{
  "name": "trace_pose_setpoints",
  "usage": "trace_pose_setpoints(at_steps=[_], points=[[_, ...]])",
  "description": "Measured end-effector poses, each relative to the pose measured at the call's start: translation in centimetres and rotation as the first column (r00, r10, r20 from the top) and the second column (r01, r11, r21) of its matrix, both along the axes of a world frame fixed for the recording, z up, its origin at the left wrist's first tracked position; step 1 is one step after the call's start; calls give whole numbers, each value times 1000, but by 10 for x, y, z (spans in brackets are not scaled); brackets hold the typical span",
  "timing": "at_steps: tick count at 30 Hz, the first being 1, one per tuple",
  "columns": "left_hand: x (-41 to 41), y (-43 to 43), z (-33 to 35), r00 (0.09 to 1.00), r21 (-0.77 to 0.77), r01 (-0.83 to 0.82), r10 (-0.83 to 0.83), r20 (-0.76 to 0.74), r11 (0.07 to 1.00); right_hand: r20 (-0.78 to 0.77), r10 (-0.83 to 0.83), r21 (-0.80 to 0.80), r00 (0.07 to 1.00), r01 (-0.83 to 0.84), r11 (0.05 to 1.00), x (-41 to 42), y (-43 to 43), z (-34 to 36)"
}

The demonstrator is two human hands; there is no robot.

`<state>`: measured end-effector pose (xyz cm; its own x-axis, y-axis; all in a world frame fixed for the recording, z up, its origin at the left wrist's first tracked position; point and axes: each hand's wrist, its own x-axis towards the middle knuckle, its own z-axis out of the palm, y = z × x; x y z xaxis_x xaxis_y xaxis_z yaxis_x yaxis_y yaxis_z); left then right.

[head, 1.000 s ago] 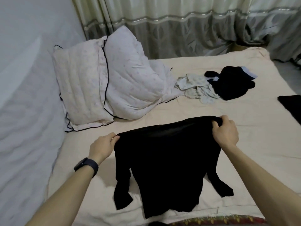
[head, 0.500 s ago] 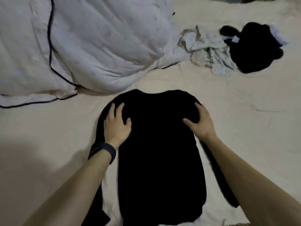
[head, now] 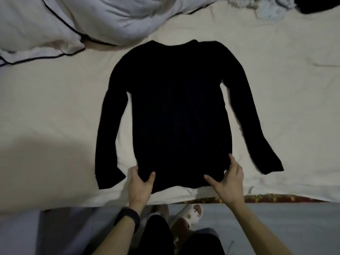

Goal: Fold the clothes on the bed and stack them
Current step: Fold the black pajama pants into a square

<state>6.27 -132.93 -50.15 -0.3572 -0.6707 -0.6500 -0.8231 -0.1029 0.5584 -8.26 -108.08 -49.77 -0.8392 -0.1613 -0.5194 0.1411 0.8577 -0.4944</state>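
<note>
Black top [head: 176,111]: laid flat and face-down or face-up (which one cannot be told) on the cream sheet [head: 55,111], near the bed's near edge, neck away from the person, both sleeves spread out beside the body.
Change in the top: one second ago it was held up by the shoulders; half a second ago it was being pressed down at the shoulders; now it is fully spread out.
Left hand [head: 140,183]: moved from the shoulder to the hem's left corner; thumb and forefinger are spread apart and laid on the cloth. Whether the other fingers are hooked under the hem cannot be told.
Right hand [head: 228,179]: likewise brought down to the hem's right corner, thumb and forefinger splayed wide, resting on the fabric.
Meaning for the task: spreading seems finished and the hem is being smoothed; no fold has been made yet, so the sleeves are probably to be turned in next.
Still to be folded: a pale garment [head: 272,8] and a dark garment [head: 312,4], cut off at the far edge of the view.
Also present: white bedding with dark piping [head: 55,24], just beyond the collar.
</note>
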Motion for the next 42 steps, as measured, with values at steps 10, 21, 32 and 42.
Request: trace_pose_setpoints(at_steps=[10, 21, 32, 42], points=[[45, -27, 10, 967, -21, -174, 167, -193, 984, -105, -286, -314, 953, 241, 918, 18, 36, -2], [43, -13, -12, 992, 26, -99, 97, 76, 995, 246, -431, -217, 868, 482, 849, 52, 53, -22], [97, -8, 12, 958, 428, -161, 246, -150, 889, 276, -550, -326, 789, 615, 719, 70, 83, 10], [102, 1, 46, 992, 508, -101, 127, -17, 855, 609, -523, -359, 596, 795, 489, 66, 77, 38]])
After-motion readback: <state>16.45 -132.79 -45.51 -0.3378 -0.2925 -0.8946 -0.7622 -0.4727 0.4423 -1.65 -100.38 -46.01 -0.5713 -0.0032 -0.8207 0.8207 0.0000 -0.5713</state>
